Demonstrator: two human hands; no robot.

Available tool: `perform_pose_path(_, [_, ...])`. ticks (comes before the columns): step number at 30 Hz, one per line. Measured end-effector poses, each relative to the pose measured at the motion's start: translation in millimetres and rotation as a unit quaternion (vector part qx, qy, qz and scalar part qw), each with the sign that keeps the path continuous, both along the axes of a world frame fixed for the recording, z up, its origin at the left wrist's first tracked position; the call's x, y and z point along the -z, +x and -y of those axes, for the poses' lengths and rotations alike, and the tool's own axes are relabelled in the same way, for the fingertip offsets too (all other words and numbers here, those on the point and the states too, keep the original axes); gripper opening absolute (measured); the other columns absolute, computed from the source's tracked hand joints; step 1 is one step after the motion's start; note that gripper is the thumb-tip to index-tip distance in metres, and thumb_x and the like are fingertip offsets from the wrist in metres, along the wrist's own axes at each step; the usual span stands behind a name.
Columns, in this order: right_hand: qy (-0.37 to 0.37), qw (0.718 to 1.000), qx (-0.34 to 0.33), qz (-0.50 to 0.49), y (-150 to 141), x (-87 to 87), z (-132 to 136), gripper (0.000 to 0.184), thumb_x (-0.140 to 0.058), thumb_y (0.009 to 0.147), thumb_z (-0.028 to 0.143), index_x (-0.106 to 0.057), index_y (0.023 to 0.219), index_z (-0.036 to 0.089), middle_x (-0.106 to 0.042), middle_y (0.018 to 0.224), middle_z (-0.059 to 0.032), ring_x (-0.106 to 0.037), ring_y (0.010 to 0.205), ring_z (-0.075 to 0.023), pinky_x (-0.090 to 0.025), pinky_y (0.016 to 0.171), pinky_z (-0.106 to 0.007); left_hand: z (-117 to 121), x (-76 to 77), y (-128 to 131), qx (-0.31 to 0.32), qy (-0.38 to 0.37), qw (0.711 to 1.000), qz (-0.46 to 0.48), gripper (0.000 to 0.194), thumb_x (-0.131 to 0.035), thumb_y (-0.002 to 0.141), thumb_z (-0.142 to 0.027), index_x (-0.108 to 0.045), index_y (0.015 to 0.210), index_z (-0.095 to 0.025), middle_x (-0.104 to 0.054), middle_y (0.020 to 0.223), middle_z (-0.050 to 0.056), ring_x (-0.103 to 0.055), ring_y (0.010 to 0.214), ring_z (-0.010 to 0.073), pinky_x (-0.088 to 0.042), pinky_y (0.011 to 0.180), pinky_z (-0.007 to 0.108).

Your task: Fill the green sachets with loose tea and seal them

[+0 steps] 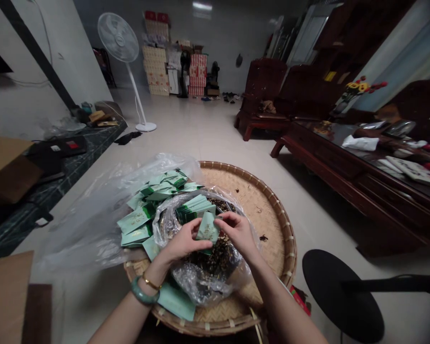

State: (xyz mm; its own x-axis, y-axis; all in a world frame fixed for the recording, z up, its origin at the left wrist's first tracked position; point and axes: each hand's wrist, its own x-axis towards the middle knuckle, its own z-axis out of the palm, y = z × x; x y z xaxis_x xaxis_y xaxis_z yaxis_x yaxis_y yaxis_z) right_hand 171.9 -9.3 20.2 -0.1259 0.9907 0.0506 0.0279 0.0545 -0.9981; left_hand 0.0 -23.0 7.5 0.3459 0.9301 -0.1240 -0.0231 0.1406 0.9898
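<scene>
My left hand [187,240] grips a small light-green packet [208,228] between thumb and fingers, above an open clear plastic bag [200,284]. At the packet's upper right edge, my right hand [238,232] pinches with thumb and forefinger. Dark loose dried leaves [217,255], perhaps tea, lie in the bag under both hands. A stack of green packets [195,208] leans inside the bag, just behind the held one. More green packets [138,222] are heaped to the left on a plastic sheet. All this rests on a round woven bamboo tray [268,210].
A white standing fan [146,126] is ahead on the left. To the right runs a dark wooden table [329,167] bearing assorted items. A black round base [338,291] stands right of the tray. Cardboard boxes [7,153] and a dark stone ledge [75,167] are at left.
</scene>
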Motion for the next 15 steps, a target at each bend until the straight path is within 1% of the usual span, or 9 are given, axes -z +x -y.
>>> perform_pose_path(2, [0.028,1.000,-0.010,0.005,1.2,-4.5,3.9,0.026,-0.070,0.072,0.042,-0.067,0.078,0.017,-0.062,0.062,0.0001,-0.057,0.051,-0.0133,-0.052,0.048,-0.026,1.3,3.3,0.7,-0.003,0.014,0.998,-0.057,0.048,-0.081,0.057,-0.026,-0.067,0.100,-0.011,-0.072,0.092,0.006,-0.065,0.083,0.0209,-0.050,0.079,0.033])
perform_pose_path(3, [0.061,0.998,-0.014,0.017,3.0,-8.6,6.7,0.025,-0.068,0.075,0.040,-0.067,0.083,0.017,-0.064,0.067,-0.0013,-0.060,0.055,-0.0147,-0.053,0.051,-0.027,1.8,4.3,0.8,-0.008,0.024,0.996,-0.080,0.040,-0.080,0.059,-0.026,-0.069,0.094,-0.010,-0.072,0.088,0.005,-0.065,0.080,0.0209,-0.050,0.077,0.033])
perform_pose_path(5, [0.162,0.985,-0.016,0.062,8.8,-20.7,13.7,0.019,-0.062,0.082,0.034,-0.068,0.092,0.019,-0.067,0.082,-0.0053,-0.065,0.072,-0.0179,-0.056,0.061,-0.030,3.1,4.0,0.5,-0.015,0.056,0.993,-0.103,0.029,-0.077,0.063,-0.028,-0.071,0.085,-0.010,-0.074,0.082,0.005,-0.066,0.077,0.0213,-0.051,0.075,0.033])
perform_pose_path(7, [0.278,0.951,-0.023,0.130,16.2,-35.7,21.6,0.014,-0.057,0.087,0.025,-0.069,0.092,0.021,-0.067,0.095,-0.0077,-0.063,0.090,-0.0204,-0.055,0.076,-0.035,4.9,0.9,-0.3,-0.025,0.108,0.988,-0.103,0.026,-0.076,0.066,-0.028,-0.073,0.086,-0.012,-0.075,0.086,0.005,-0.067,0.081,0.0229,-0.052,0.079,0.034])
perform_pose_path(9, [0.360,0.910,-0.047,0.201,22.4,-49.6,29.3,0.012,-0.059,0.086,0.021,-0.071,0.087,0.023,-0.065,0.099,-0.0076,-0.060,0.099,-0.0225,-0.052,0.085,-0.041,7.2,-3.7,-0.9,-0.032,0.154,0.983,-0.092,0.025,-0.076,0.067,-0.028,-0.075,0.089,-0.015,-0.076,0.092,0.007,-0.069,0.088,0.0248,-0.052,0.085,0.036])
perform_pose_path(10, [0.389,0.889,-0.059,0.236,24.2,-55.0,32.8,0.012,-0.060,0.085,0.019,-0.071,0.087,0.024,-0.065,0.101,-0.0077,-0.057,0.104,-0.0240,-0.051,0.088,-0.044,8.5,-5.8,-1.1,-0.033,0.165,0.982,-0.085,0.025,-0.075,0.067,-0.027,-0.076,0.089,-0.016,-0.076,0.095,0.008,-0.069,0.090,0.0254,-0.052,0.086,0.036])
perform_pose_path(12, [0.423,0.854,-0.069,0.293,25.0,-61.6,38.7,0.013,-0.063,0.083,0.018,-0.070,0.090,0.025,-0.064,0.107,-0.0080,-0.052,0.113,-0.0268,-0.049,0.092,-0.049,10.6,-8.5,-1.1,-0.033,0.172,0.982,-0.077,0.023,-0.073,0.069,-0.026,-0.076,0.089,-0.017,-0.076,0.096,0.009,-0.070,0.091,0.0258,-0.053,0.085,0.036])
perform_pose_path(13, [0.431,0.843,-0.064,0.314,24.1,-63.1,41.2,0.014,-0.063,0.083,0.017,-0.070,0.092,0.026,-0.064,0.110,-0.0081,-0.049,0.117,-0.0278,-0.049,0.093,-0.051,11.3,-8.9,-1.0,-0.035,0.173,0.981,-0.078,0.021,-0.072,0.070,-0.025,-0.077,0.089,-0.018,-0.076,0.096,0.009,-0.071,0.090,0.0257,-0.054,0.085,0.037])
perform_pose_path(15, [0.440,0.831,-0.045,0.338,21.0,-64.1,44.8,0.016,-0.063,0.083,0.016,-0.069,0.093,0.027,-0.063,0.113,-0.0081,-0.046,0.121,-0.0287,-0.048,0.094,-0.053,12.0,-8.0,-0.7,-0.041,0.176,0.980,-0.085,0.022,-0.071,0.070,-0.022,-0.077,0.091,-0.018,-0.076,0.097,0.008,-0.071,0.092,0.0257,-0.054,0.086,0.037])
